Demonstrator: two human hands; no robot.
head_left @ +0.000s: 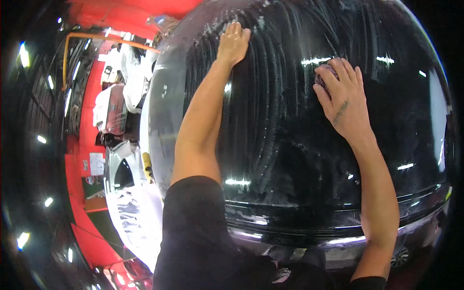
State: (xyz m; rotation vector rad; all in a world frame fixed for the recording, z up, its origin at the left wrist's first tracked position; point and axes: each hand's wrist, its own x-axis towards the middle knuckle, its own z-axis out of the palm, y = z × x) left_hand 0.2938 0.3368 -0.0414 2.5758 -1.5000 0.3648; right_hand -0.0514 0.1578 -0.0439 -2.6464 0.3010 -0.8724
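A glossy black curved vehicle panel [285, 150], streaked with hazy white marks, fills most of the head view. My left hand [234, 43] lies on its upper left part, fingers flat and nothing visible in them. My right hand [342, 96] is farther right and lower, its fingers curved over a bunched, dark purplish cloth [325, 72] pressed against the panel.
Along the left stand white and silver body parts [133, 77] and a silver-white panel [118, 169], with a red wall [89, 159] and an orange rail [111, 37]. The panel's lower edge [295, 234] runs close in front of my body.
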